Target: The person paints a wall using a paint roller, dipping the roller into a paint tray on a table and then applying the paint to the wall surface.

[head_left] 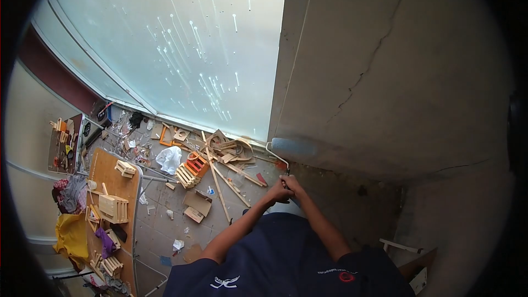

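Observation:
I hold a paint roller [285, 146] with a pale blue sleeve and a bent wire frame. Its sleeve is against the lower part of the grey wall [396, 77], beside a bluish smear. My right hand [292, 183] is closed around the dark handle. Just below it, my left hand [278, 192] is also closed, its fingers wrapped at the lower part of the handle. The palms and part of the handle are hidden by the fingers.
Wood strips [219, 184], an orange crate [196, 164], a cardboard box [197, 206] and scraps litter the floor at left. A wooden table [113, 173] bears small wooden items. Paint-spattered frosted glass [181, 38] stands ahead. The wall has a long crack [379, 44].

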Action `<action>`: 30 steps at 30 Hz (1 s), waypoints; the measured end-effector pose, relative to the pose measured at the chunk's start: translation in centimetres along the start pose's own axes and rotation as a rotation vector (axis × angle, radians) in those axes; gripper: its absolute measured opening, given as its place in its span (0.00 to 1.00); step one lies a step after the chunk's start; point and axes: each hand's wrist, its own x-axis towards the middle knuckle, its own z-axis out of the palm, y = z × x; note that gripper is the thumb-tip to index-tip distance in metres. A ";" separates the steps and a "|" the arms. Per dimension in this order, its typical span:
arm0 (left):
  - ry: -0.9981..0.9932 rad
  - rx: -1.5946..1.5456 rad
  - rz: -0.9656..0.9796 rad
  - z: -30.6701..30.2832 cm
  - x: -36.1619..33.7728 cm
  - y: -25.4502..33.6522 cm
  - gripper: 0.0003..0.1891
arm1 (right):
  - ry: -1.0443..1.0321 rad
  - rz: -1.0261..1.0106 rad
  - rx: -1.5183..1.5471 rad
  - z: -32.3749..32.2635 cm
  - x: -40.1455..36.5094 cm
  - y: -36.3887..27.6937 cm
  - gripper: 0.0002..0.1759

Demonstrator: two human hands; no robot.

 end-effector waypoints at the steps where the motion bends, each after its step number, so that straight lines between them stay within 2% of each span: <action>1: 0.018 0.014 -0.010 0.4 -0.2 0.2 0.28 | -0.017 -0.015 0.017 -0.2 -0.6 -0.4 0.15; 3: 0.055 0.047 -0.020 0.9 -0.2 1.1 0.29 | -0.050 -0.055 0.048 -0.9 -1.7 -1.8 0.15; 7: -0.012 0.095 -0.067 2.2 0.3 0.8 0.31 | -0.205 0.154 0.023 -3.2 -3.5 -3.9 0.15; 10: 0.028 0.199 -0.078 3.3 1.1 0.3 0.47 | -0.326 0.314 0.356 -4.5 -3.1 -2.9 0.12; 11: 0.008 0.225 0.005 2.5 3.7 -3.4 0.49 | -0.343 0.317 0.387 -4.5 -3.2 -2.9 0.11; 14: 0.111 0.216 0.006 4.0 2.2 -2.2 0.35 | -0.397 0.338 0.474 -4.5 -4.1 -2.9 0.10; 17: 0.168 0.011 0.049 4.9 0.6 -1.0 0.32 | -0.433 0.245 0.352 -5.0 -1.8 -0.6 0.12; 20: 0.191 -0.027 0.125 5.3 -1.3 0.8 0.33 | -0.376 0.336 -0.060 -4.6 -0.4 -0.7 0.14; 23: 0.167 0.055 0.088 4.5 -0.6 -1.7 0.31 | -0.229 0.286 -0.197 -3.6 -1.1 -1.1 0.15; 26: 0.286 0.480 0.277 4.8 -2.6 -0.3 0.30 | 0.025 0.313 0.344 -2.1 -3.4 -2.9 0.13; 29: 0.451 0.905 0.616 4.5 -1.6 -2.3 0.29 | -0.002 0.429 0.912 -2.5 1.6 1.7 0.12; 30: 0.432 0.935 0.466 4.7 -1.4 -1.7 0.30 | 0.028 0.394 0.962 -2.5 2.0 2.3 0.11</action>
